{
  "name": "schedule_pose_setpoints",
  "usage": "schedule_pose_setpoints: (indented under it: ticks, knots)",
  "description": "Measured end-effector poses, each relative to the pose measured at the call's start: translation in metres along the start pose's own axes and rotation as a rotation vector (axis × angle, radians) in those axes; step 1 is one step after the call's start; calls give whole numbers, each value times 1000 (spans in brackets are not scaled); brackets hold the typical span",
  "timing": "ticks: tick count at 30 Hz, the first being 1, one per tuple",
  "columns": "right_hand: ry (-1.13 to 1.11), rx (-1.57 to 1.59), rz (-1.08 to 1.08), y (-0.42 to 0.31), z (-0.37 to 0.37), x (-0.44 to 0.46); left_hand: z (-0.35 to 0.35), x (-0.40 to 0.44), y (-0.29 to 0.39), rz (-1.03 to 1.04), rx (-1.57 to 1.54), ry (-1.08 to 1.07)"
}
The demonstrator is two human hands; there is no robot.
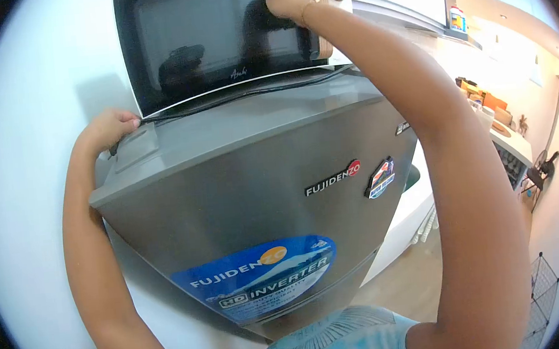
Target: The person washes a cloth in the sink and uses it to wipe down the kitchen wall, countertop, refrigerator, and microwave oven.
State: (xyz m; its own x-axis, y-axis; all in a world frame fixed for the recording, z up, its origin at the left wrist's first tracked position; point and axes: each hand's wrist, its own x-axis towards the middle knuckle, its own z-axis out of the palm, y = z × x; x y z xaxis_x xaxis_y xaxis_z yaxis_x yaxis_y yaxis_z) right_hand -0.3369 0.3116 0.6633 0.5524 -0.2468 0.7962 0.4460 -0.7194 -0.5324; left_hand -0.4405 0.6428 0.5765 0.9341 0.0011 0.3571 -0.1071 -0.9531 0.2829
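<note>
Head view: the left hand [116,127] pinches the black cord [233,97] at the fridge top's [248,117] left end; the right hand [291,2], fingers curled, is up at the right part of the microwave [208,38], its exact hold unclear.

Right of view: black fan [542,167] near white counter [520,147], orange items [494,102] farther back; black wire grid [544,291] lower; small bottle [457,20] on ledge [464,36].

The left hand [109,129] pinches a black cord [239,97] at the back corner of the fridge [246,171]; the right hand [289,1] touches the microwave [208,38] on top, near its handle [321,28].
</note>
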Motion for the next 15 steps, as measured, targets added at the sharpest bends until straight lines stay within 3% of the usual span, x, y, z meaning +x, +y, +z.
schedule_pose_setpoints:
  ticks: [2, 3, 5, 6, 8, 9, 11, 15]
  knots:
    - [34, -298, 41, 3, 7, 4, -2, 0, 1, -25, -4, -11]
    - [26, -304, 43, 11, 6, -1, -1, -1, 1, -50, -9, -25]
    - [-303, -880, -526, 33, -3, -11, 0, 0, 2, -30, 28, 5]
    - [-255, -1023, -615, 41, 1, -26, 2, 1, 0, -12, 69, 31]
    - [-408, -1274, -879, 49, -13, -52, 1, 7, -5, 32, 86, -14]
    - [-415, -1275, -886, 56, -17, -56, -2, 9, -7, 73, 106, -42]
    - [-155, -877, -862, 62, -25, -62, -2, 12, -8, 31, 81, -51]
    - [-297, -739, -737, 46, -24, -55, -1, 5, -3, 74, 65, -6]
